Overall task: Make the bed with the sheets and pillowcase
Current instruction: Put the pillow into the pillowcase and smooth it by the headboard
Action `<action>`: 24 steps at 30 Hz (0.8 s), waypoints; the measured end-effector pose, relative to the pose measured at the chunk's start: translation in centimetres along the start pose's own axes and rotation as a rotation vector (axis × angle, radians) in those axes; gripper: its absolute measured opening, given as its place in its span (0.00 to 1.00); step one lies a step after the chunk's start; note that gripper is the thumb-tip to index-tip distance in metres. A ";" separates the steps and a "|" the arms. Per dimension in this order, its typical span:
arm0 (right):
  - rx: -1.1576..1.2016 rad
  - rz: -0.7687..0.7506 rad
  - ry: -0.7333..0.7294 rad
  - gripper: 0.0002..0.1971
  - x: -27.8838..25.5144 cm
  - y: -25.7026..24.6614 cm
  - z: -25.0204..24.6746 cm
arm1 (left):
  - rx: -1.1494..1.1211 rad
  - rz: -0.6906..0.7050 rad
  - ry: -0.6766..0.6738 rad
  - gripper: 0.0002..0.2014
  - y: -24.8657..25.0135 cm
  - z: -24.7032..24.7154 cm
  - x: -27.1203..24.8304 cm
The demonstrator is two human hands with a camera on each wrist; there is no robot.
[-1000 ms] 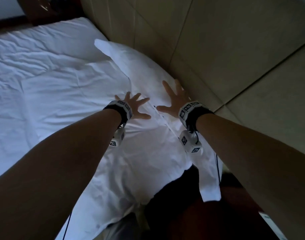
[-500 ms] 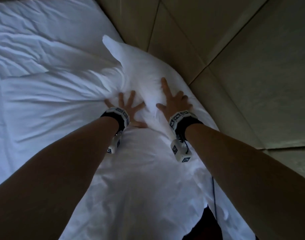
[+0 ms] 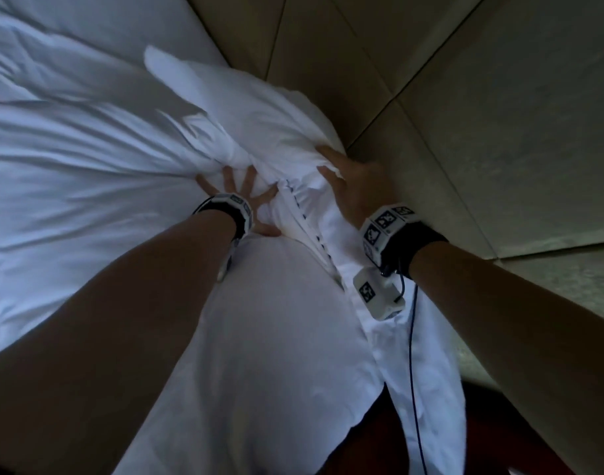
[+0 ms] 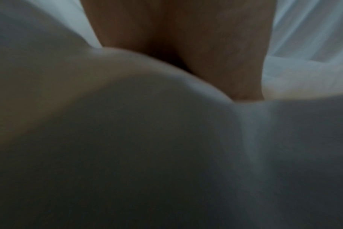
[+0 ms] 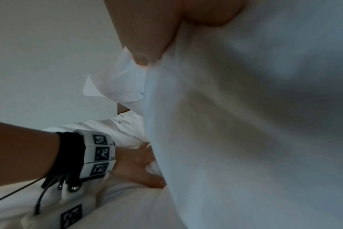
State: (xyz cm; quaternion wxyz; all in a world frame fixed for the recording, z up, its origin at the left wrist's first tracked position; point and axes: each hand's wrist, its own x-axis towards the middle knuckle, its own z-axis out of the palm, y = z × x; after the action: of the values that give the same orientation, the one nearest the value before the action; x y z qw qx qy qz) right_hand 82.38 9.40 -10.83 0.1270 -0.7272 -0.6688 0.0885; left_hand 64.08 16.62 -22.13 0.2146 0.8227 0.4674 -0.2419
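A white pillow (image 3: pixel 259 125) in its pillowcase lies along the padded headboard, its far end raised and bunched. My left hand (image 3: pixel 240 193) presses into its middle with fingers spread; the right wrist view shows this left hand (image 5: pixel 139 167) sunk into the cloth. My right hand (image 3: pixel 352 186) grips the pillow's headboard side, thumb (image 5: pixel 143 60) dug into the fabric and the fingers hidden behind the pillow. The left wrist view shows only blurred pillow cloth (image 4: pixel 147 139) and my palm. A wrinkled white sheet (image 3: pixel 71 166) covers the mattress to the left.
Beige headboard panels (image 3: pixel 465 97) rise right beside the pillow on the right. A dark reddish surface (image 3: pixel 362 440) shows at the bottom beside the mattress end. A thin wrist-camera cable (image 3: pixel 412 337) hangs over the pillowcase flap.
Both hands pushed forward into the pillow. The right hand went from lying flat to gripping the pillow's edge, and the far half of the pillow rose and bunched up.
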 end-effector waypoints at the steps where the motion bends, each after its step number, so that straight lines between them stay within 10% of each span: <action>1: 0.006 -0.001 -0.003 0.26 -0.7 0.0 -0.4 | 0.010 0.006 0.006 0.54 0.2 -0.2 -0.4; 12: -0.122 0.176 -0.184 0.26 -1.8 -1.8 -1.4 | 0.041 0.137 -0.027 0.45 -1.9 -3.1 -5.0; 24: -0.161 0.188 -0.229 0.43 2.9 -10.3 -0.3 | -0.006 -0.038 0.109 0.43 -8.9 -7.0 -6.8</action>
State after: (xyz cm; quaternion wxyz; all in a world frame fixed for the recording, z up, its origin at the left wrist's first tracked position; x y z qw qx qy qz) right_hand 72.94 13.01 -7.30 -0.0177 -0.7795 -0.6128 0.1286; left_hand 54.68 20.37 -13.67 0.1866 0.8251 0.4947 -0.1994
